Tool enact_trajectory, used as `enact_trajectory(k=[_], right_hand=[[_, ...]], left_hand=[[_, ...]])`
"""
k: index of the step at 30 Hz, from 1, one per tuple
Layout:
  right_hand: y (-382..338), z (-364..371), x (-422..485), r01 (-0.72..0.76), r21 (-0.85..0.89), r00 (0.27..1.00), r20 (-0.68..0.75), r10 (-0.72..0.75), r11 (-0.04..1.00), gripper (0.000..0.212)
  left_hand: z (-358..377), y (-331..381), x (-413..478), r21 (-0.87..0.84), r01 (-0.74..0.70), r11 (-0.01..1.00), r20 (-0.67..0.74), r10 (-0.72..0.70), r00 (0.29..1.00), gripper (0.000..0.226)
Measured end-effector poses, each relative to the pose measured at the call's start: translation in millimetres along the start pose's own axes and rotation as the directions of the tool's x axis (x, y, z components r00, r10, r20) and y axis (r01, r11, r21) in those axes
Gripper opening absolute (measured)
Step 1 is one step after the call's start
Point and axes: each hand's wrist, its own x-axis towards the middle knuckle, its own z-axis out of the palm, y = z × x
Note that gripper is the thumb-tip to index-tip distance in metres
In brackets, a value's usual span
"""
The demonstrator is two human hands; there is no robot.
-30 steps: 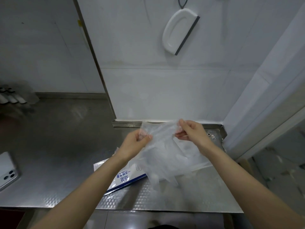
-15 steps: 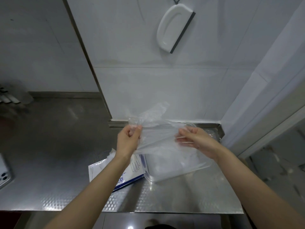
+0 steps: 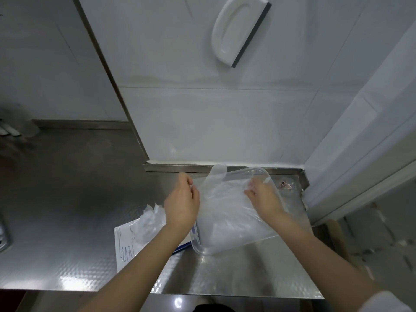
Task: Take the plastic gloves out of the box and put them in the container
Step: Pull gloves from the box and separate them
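A clear plastic container [image 3: 258,171] stands on the steel counter near the back right corner. A bundle of thin transparent plastic gloves [image 3: 225,212] lies inside it, one flap sticking up over the far rim. My left hand [image 3: 182,203] is at the container's left side, fingers curled at the edge of the gloves. My right hand [image 3: 263,197] is over the container's right part, fingertips pinching the gloves. The flat white and blue glove box [image 3: 126,244] lies left of the container, partly under my left forearm, with more gloves [image 3: 148,219] spilling from it.
A white squeegee [image 3: 238,30] hangs on the tiled wall above. A phone [image 3: 3,237] lies at the counter's far left edge. Blurred objects [image 3: 11,130] sit at the back left. The counter's front edge [image 3: 202,293] runs below my forearms.
Both hands have come down with the gloves, from the air above the counter into the container. The gloves now lie flattened inside it.
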Motion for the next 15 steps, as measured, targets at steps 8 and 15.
enact_trajectory(k=[8, 15], right_hand=[[-3.7, 16.5, 5.0, 0.047, -0.391, 0.981, 0.193, 0.032, 0.919, 0.045], [-7.4, 11.2, -1.8, 0.216, -0.616, 0.976, 0.118, -0.182, 0.758, 0.043]], left_hand=[[42.5, -2.8, 3.2, 0.327, -0.470, 0.820, 0.646, 0.169, 0.745, 0.042], [66.9, -0.8, 7.7, 0.449, -0.615, 0.648, 0.870, -0.161, 0.466, 0.055]])
